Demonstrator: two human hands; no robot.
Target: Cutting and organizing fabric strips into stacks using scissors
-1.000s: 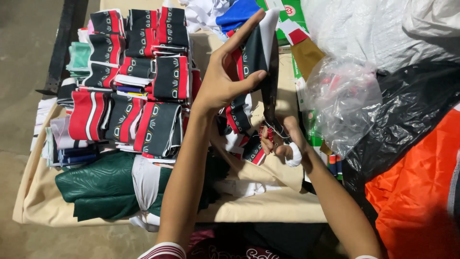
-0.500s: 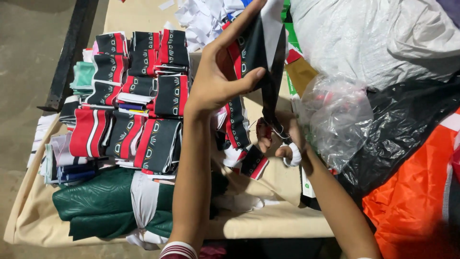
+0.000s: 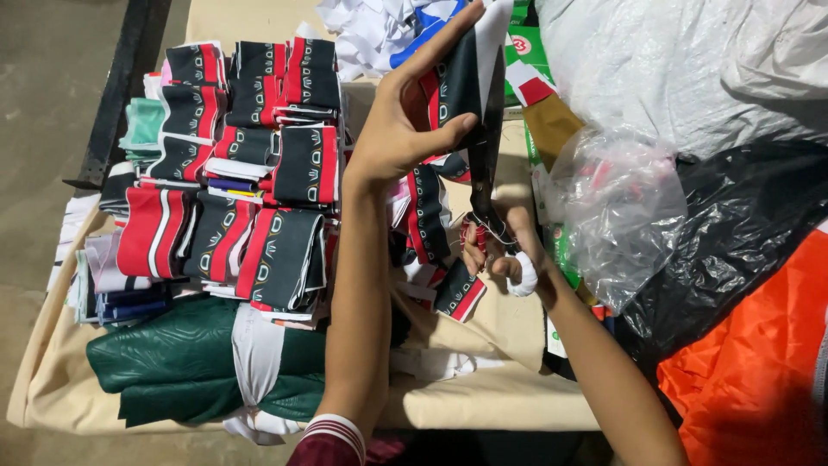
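Fabric strip beside stacked pieces.

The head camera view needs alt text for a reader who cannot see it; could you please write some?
Seen from above, a person's left hand holds up a black, red and white fabric strip while the right hand works scissors along its edge. To the left, stacks of matching folded strips and a green folded cloth lie on a beige-covered table; plastic bags sit to the right.

Left hand raised, fingers extended, thumb pinching, right hand lower, fingers curled closed
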